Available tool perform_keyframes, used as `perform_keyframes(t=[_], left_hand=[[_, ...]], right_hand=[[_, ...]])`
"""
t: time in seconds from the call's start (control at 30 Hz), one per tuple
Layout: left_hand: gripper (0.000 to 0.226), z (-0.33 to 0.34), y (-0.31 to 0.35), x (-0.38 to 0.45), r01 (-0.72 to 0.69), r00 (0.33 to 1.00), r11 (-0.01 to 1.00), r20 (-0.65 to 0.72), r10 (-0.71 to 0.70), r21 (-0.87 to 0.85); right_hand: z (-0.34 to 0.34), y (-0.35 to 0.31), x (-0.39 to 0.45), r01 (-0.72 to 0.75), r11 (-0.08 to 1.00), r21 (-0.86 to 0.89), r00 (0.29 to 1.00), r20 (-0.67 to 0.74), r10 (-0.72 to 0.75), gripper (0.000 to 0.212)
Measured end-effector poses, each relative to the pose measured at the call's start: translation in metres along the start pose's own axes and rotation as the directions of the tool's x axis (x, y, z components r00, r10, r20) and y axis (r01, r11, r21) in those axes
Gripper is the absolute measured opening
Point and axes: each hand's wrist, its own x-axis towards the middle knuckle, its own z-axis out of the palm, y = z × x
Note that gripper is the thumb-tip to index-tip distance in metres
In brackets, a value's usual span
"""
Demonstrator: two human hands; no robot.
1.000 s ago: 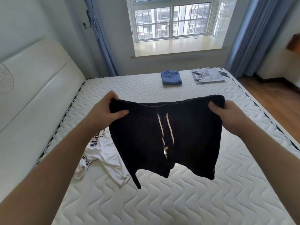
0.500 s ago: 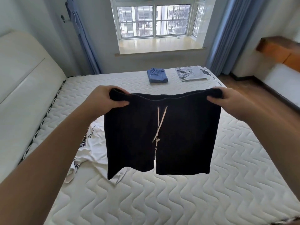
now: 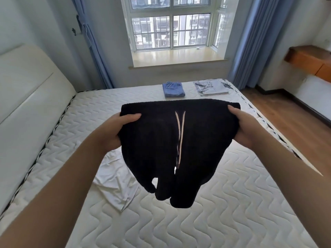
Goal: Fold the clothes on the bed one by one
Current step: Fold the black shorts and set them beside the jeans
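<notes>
- Left hand (image 3: 114,129) is pinching the waistband corner of the black shorts (image 3: 179,140), thumb on top.
- White T-shirt (image 3: 116,178), thin and smooth, is lying crumpled on the quilted mattress (image 3: 232,203), partly beneath the shorts.
- Shorts, thick and fuzzy, are hanging above the bed with pale drawstrings (image 3: 180,133) dangling; the legs are bunching and risk folding crooked.
- Right hand (image 3: 245,127) is pinching the opposite corner.

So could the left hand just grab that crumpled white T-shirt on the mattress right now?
Probably not at once. The left hand grips the waistband of the black drawstring shorts, as does the right hand. The crumpled white T-shirt lies uncovered just below that arm, so freeing the hand should suffice.
</notes>
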Motion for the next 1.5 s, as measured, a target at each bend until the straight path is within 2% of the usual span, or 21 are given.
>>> perform_keyframes(t=[0.1,0.23,0.33,0.4,0.47,0.53,0.6,0.63,0.77,0.87,0.97,1.07,1.2,1.3,1.43,1.5], left_hand=[[0.03,0.043,-0.003,0.008,0.014,0.981,0.99,-0.19,-0.041,-0.138],[0.025,0.096,-0.014,0.022,-0.073,0.94,0.982,-0.341,0.01,-0.172],[0.019,0.126,-0.027,0.031,-0.15,0.897,0.986,-0.429,0.103,-0.078],[0.011,0.146,-0.036,0.034,-0.176,0.864,0.984,-0.472,0.174,0.04],[0.013,0.162,-0.043,0.036,-0.183,0.834,0.965,-0.491,0.252,0.186],[0.016,0.173,-0.047,0.036,-0.193,0.806,0.927,-0.487,0.337,0.322],[0.014,0.177,-0.048,0.037,-0.207,0.789,0.895,-0.473,0.392,0.395],[0.014,0.178,-0.049,0.037,-0.217,0.785,0.881,-0.462,0.413,0.42],[0.025,0.176,-0.053,0.036,-0.227,0.792,0.853,-0.421,0.443,0.47],[0.042,0.165,-0.053,0.033,-0.234,0.847,0.834,-0.316,0.427,0.5],[0.061,0.156,-0.051,0.026,-0.257,0.922,0.816,-0.12,0.367,0.517],[0.079,0.147,-0.05,0.026,-0.272,0.917,0.818,-0.121,0.381,0.507],[0.09,0.141,-0.046,0.026,-0.265,0.917,0.792,-0.11,0.383,0.549],[0.082,0.139,-0.042,0.026,-0.248,0.91,0.791,-0.144,0.388,0.56],[0.045,0.137,-0.036,0.024,-0.213,0.897,0.808,-0.218,0.385,0.549],[0.031,0.133,-0.033,0.024,-0.193,0.895,0.869,-0.282,0.346,0.455]], right_hand=[[-0.001,-0.007,-0.001,0.035,0.998,0.05,0.997,-0.064,-0.032,0.025],[-0.001,-0.009,-0.005,0.109,0.994,-0.008,0.991,-0.079,-0.109,0.026],[0.007,-0.004,-0.012,0.149,0.977,-0.154,0.984,-0.073,-0.161,0.034],[0.013,0.001,-0.018,0.179,0.934,-0.31,0.981,-0.02,-0.194,0.038],[0.019,0.004,-0.025,0.198,0.898,-0.394,0.978,0.024,-0.205,0.039],[0.025,0.009,-0.03,0.221,0.892,-0.394,0.975,0.069,-0.211,0.032],[0.03,0.012,-0.036,0.239,0.903,-0.356,0.97,0.132,-0.205,0.021],[0.033,0.014,-0.037,0.239,0.911,-0.337,0.967,0.163,-0.193,0.021],[0.036,0.02,-0.038,0.236,0.947,-0.219,0.917,0.372,-0.143,0.049],[0.038,0.017,-0.036,0.255,0.94,-0.229,0.876,0.465,-0.125,0.058],[0.036,0.011,-0.031,0.155,0.985,-0.075,0.858,0.504,-0.097,0.074],[0.034,0.007,-0.03,0.118,0.988,-0.101,0.793,0.608,-0.032,0.066],[0.033,0.005,-0.024,0.089,0.989,-0.116,0.783,0.623,0.002,0.065],[0.034,0.007,-0.02,0.084,0.989,-0.119,0.773,0.634,0.011,0.067],[0.032,0.006,-0.017,0.044,0.995,-0.086,0.779,0.627,0.02,0.065],[0.027,0.006,-0.017,0.101,0.985,-0.139,0.804,0.594,0.002,0.062]])
